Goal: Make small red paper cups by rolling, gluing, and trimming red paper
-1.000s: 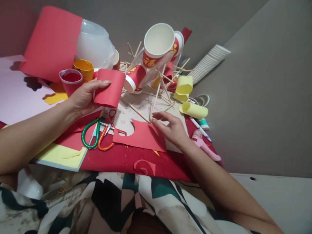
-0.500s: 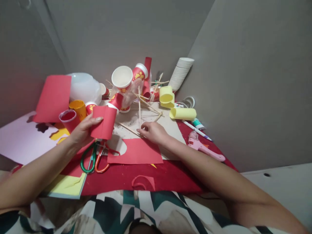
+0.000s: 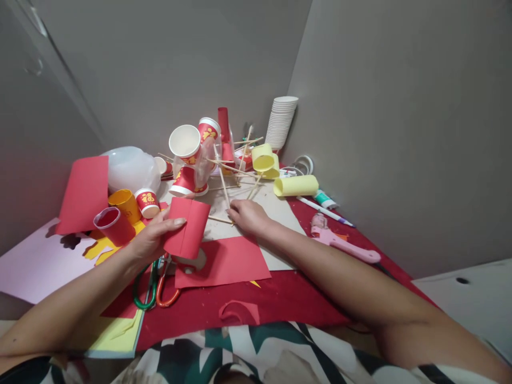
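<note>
My left hand (image 3: 151, 241) is closed round a red paper tube (image 3: 187, 227), held just above the table with the thumb across its front. My right hand (image 3: 248, 215) lies on the table further back, its fingers curled over the end of a thin wooden stick (image 3: 219, 219). In front of it lies a flat red paper sheet (image 3: 224, 261) with a round cut-out at its left edge. Two pairs of scissors, green-handled (image 3: 143, 288) and orange-handled (image 3: 165, 290), lie under my left hand.
A pile of red-and-white paper cups (image 3: 188, 152) and crossed sticks stands at the back, with yellow paper rolls (image 3: 296, 185), a stack of white cups (image 3: 280, 120), a pink glue gun (image 3: 340, 242), a marker (image 3: 326, 212) and a clear plastic bowl (image 3: 130, 168). Grey walls close in behind and right.
The camera has tilted up, so the table looks further off. My left hand keeps the red tube. My right hand has slid back from the red sheet's edge to the stick.
</note>
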`<action>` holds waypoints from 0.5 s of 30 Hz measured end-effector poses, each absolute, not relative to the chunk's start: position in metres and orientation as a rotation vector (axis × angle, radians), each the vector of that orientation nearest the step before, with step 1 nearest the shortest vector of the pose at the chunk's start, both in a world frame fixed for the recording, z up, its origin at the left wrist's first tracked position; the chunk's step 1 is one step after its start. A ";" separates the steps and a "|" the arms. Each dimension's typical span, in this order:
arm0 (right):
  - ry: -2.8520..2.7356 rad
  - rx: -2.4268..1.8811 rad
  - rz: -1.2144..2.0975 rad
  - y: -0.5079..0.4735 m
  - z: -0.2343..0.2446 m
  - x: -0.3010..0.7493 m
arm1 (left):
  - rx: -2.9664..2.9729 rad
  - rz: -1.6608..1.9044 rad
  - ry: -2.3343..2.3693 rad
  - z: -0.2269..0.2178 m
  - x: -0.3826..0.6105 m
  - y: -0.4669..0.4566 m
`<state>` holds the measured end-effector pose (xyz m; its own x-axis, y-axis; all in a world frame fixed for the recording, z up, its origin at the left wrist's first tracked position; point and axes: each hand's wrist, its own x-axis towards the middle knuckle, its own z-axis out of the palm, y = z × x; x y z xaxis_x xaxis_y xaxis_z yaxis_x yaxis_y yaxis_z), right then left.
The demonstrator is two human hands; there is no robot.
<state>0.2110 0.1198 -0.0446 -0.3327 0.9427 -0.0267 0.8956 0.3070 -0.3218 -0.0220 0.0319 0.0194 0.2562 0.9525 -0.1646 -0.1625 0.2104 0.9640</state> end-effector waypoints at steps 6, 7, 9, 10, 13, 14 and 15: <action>-2.357 -1.710 0.430 0.128 -0.046 0.214 | 1.048 0.944 0.925 0.013 -0.008 0.044; -2.356 -1.699 0.439 0.128 -0.047 0.215 | 1.047 0.936 0.919 0.012 -0.006 0.046; -2.355 -1.667 0.458 0.126 -0.047 0.215 | 1.037 0.914 0.923 0.008 -0.001 0.049; -2.352 -1.650 0.465 0.125 -0.047 0.216 | 1.026 0.904 0.928 0.006 0.001 0.050; -2.329 -1.606 0.478 0.123 -0.046 0.216 | 0.958 0.903 0.944 -0.002 0.004 0.052; -2.320 -1.594 0.484 0.123 -0.046 0.217 | 0.928 0.913 0.950 -0.004 0.004 0.053; -2.311 -1.583 0.490 0.123 -0.047 0.217 | 0.900 0.927 0.959 -0.007 0.003 0.053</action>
<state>0.2174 0.1231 -0.0465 -0.3502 0.9353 0.0510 0.8342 0.3361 -0.4372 0.0035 0.0534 -0.0069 0.2869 0.9217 -0.2610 -0.2299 0.3308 0.9153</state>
